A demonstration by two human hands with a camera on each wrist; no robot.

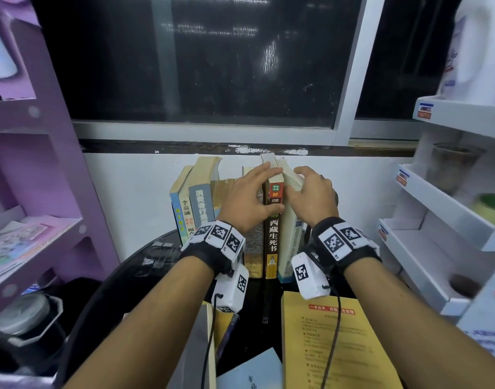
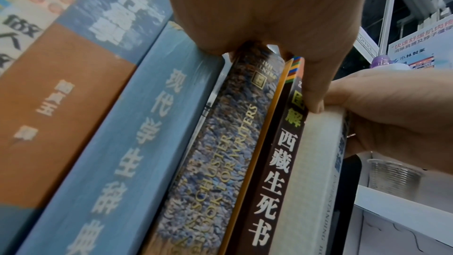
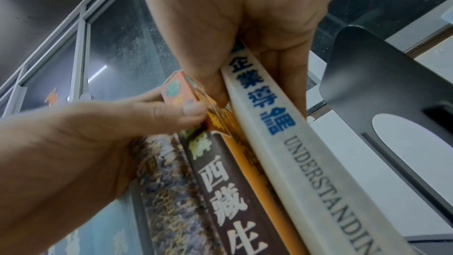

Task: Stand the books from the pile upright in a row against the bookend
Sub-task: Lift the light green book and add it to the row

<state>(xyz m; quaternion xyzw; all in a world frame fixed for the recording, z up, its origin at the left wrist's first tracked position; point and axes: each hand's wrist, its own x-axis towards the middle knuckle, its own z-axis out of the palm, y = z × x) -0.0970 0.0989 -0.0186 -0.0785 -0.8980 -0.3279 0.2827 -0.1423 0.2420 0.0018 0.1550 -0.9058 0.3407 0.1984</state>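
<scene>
Standing upright near the right end of the row, the dark brown book (image 1: 273, 228) has its long axis vertical, spine facing the person and Chinese title reading top to bottom. It sits on the round black tabletop (image 1: 134, 265), at about twelve o'clock from the person. The left hand (image 1: 246, 200) is laid over the tops of the books just left of it, fingers (image 1: 264, 171) stretched forward along the top edges, thumb pressed against the brown spine from the nine o'clock side. In the left wrist view that thumb lands on the upper spine, by the green characters.

The right hand (image 1: 310, 192) is curled over the top of the white book (image 3: 289, 143), which stands touching the brown one on its three o'clock side, pinching it between thumb and fingers, with the thumb tip down in the seam between the two books. The white book leans a little at the top.

The black bookend (image 3: 392, 88) stands just beyond the white book, at three o'clock. To the nine o'clock side the row runs on: a speckled blue-grey book (image 2: 220, 162), a pale blue book (image 2: 137, 143), then others leaning left.

Nearer the person, at six o'clock, a yellow book (image 1: 330, 341) lies flat on the tabletop, with more flat books to its left. A purple shelf (image 1: 30, 164) stands at nine o'clock, a white shelf unit (image 1: 442, 209) at three.
</scene>
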